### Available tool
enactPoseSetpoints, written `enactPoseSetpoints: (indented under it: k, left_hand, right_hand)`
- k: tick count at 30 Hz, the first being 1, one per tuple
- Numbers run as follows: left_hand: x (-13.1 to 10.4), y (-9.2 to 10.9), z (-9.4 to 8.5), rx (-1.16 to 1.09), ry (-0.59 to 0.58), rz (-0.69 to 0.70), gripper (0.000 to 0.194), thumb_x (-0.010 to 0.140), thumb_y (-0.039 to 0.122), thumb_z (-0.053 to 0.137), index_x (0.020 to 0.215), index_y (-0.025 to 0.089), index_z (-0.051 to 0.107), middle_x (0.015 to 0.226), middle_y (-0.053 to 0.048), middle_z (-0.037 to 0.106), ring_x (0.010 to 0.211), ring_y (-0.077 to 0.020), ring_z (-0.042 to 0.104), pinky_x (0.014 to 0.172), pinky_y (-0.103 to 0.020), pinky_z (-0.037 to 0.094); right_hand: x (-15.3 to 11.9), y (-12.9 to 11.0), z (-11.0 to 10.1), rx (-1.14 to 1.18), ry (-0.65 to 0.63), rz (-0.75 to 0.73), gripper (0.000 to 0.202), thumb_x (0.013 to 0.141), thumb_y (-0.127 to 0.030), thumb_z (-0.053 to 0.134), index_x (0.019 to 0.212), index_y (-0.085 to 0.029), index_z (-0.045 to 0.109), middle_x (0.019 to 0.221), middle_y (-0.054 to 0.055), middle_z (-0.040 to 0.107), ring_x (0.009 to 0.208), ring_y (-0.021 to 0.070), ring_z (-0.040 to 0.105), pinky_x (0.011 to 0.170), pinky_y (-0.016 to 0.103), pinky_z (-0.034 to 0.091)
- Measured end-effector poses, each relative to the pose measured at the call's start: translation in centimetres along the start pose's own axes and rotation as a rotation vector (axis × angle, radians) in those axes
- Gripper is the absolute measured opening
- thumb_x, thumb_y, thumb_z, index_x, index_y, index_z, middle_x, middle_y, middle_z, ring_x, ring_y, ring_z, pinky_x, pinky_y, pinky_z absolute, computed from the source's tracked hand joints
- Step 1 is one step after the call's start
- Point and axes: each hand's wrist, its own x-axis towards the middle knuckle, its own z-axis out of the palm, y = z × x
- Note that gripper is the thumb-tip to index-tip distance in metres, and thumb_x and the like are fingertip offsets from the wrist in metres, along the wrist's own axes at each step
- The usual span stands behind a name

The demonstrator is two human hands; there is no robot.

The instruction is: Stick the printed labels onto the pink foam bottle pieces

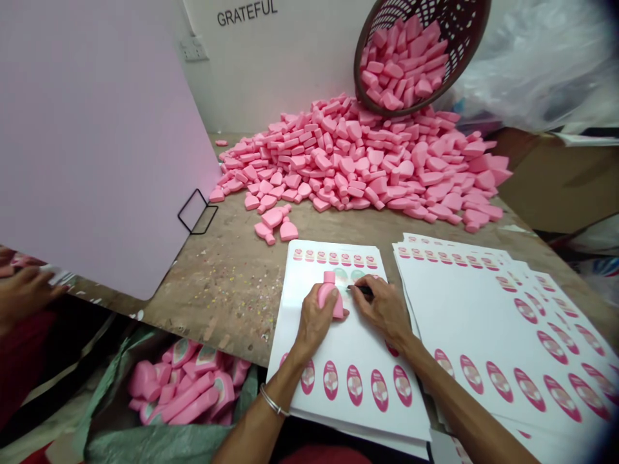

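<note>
My left hand (314, 320) is closed around a small pink bottle (329, 295), which stands cap up over a white sticker sheet (338, 335). Just right of it, my right hand (380, 301) grips a dark, thin tool (363, 290), its tip near pale green round stickers (358, 276) on the sheet. Whether a sticker is on the tool's tip cannot be made out. Small pink labels line the sheet's top, and oval ones run along its bottom.
Pink bottles (338, 154) are heaped behind, below a tilted brown basket (358, 71). More sheets (454, 303) lie at right. A pink panel (97, 142) stands left, another person's hand (26, 290) beyond it. Below the table edge, a green sack (116, 374) holds labelled bottles.
</note>
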Motion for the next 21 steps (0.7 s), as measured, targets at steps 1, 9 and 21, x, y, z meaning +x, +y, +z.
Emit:
enactPoseSetpoints:
  k: [1,9,21]
  left_hand:
    - [-0.05,0.06,0.0,0.0,0.004,0.001,0.041,0.082,0.052,0.056,0.099,0.015,0.055,0.07,-0.001,0.062,0.058,-0.0175,0.067,0.057,-0.028,0.055]
    - [-0.1,-0.13,0.02,-0.04,0.01,0.009,0.04,0.083,0.051,0.056,0.099,0.014,0.055,0.073,-0.002,0.061,0.058,-0.0168,0.067,0.057,-0.029,0.056]
    - [0.29,-0.18,-0.4,-0.254,0.047,-0.043,0.055,0.08,0.064,0.05,0.1,0.013,0.056,0.081,-0.005,0.061,0.061,-0.0155,0.064,0.058,-0.033,0.058]
  right_hand:
    - [-0.08,-0.04,0.04,-0.022,0.014,-0.001,0.016,0.087,-0.033,0.05,0.081,-0.02,0.058,0.075,0.003,0.065,0.073,0.0184,0.056,0.072,0.031,0.033]
    - [-0.03,-0.56,0.18,-0.1,0.012,-0.001,0.021,0.084,-0.039,0.055,0.079,-0.019,0.059,0.072,0.004,0.064,0.071,0.0194,0.057,0.072,0.033,0.034]
    - [0.28,-0.36,-0.53,0.587,-0.029,0.343,0.034,0.073,-0.051,0.065,0.073,-0.019,0.054,0.067,0.0,0.058,0.061,0.0139,0.053,0.057,0.027,0.044]
